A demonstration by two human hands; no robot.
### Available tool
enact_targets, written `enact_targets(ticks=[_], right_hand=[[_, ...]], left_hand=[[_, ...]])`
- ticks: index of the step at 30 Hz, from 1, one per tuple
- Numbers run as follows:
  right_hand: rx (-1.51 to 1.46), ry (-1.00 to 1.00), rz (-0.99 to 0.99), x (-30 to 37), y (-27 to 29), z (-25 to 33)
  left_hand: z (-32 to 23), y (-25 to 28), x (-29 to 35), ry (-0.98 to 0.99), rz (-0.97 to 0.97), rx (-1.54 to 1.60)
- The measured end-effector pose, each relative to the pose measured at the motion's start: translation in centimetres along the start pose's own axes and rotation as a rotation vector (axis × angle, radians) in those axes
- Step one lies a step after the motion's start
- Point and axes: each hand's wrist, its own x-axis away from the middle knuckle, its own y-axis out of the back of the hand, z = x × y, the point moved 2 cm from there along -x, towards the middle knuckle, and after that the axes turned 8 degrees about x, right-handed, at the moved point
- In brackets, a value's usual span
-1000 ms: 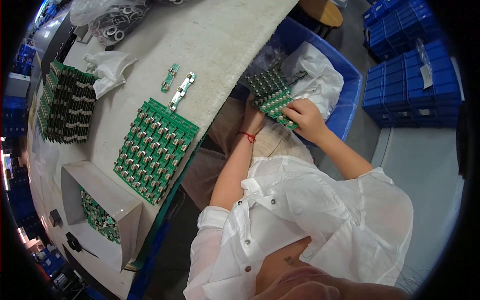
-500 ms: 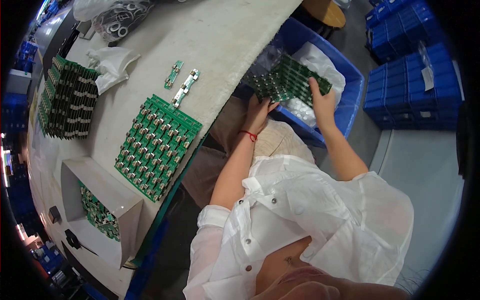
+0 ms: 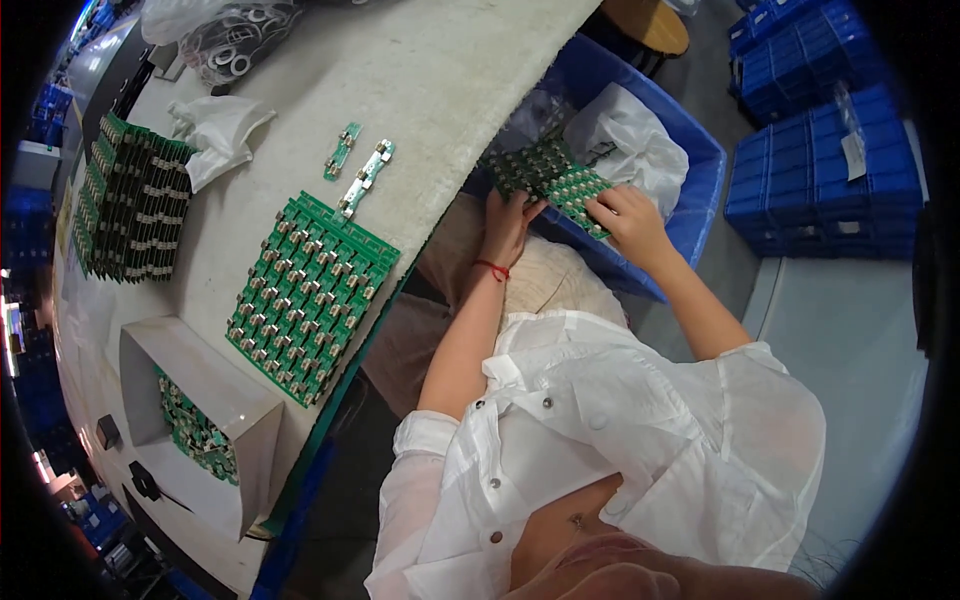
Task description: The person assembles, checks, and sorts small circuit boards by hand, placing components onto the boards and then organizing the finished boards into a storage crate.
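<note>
Over a blue bin [image 3: 708, 195], both of my hands are on green circuit board panels. My left hand [image 3: 508, 222], a red cord on its wrist, grips the near edge of a darker circuit board panel [image 3: 522, 170] crowded with small parts. Between the thumb and fingers of my right hand [image 3: 632, 225] is the near right corner of a brighter green circuit board panel [image 3: 572, 192]. The two panels meet or overlap at the middle; whether they are joined cannot be made out. My left fingertips are partly hidden beneath the boards.
On the table [image 3: 430, 70] lie a flat circuit board panel [image 3: 310, 290] and two narrow board strips [image 3: 366, 180]. A stack of upright panels [image 3: 140, 205] stands at left, near a white box [image 3: 205, 365] with boards inside. A white plastic bag [image 3: 640, 140] fills part of the bin.
My right hand has come nearer my body and slightly left, bringing its panel down at a different tilt. White contents in the bin's near part are now covered. My left hand has barely shifted.
</note>
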Motion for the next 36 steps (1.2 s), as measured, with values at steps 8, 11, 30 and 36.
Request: enact_targets(ticks=[8,11,30,36], right_hand=[[-0.162,-0.341,-0.155,0.7,-2.1,-1.6],[-0.369,-0.732,-0.319,0.7,-2.7,-3.4],[-0.032,-0.058,-0.114,1.1,-1.5,-1.8],[-0.494,-0.873,-0.415,1.6,-3.4,-3.9]], left_hand=[[-0.5,-1.0,0.5,0.028,-0.027,-0.018],[-0.2,-1.3,0.6,0.019,-0.039,-0.045],[-0.2,-0.3,0.4,0.011,-0.074,0.019],[-0.1,-0.3,0.1,0.001,0.003,0.035]])
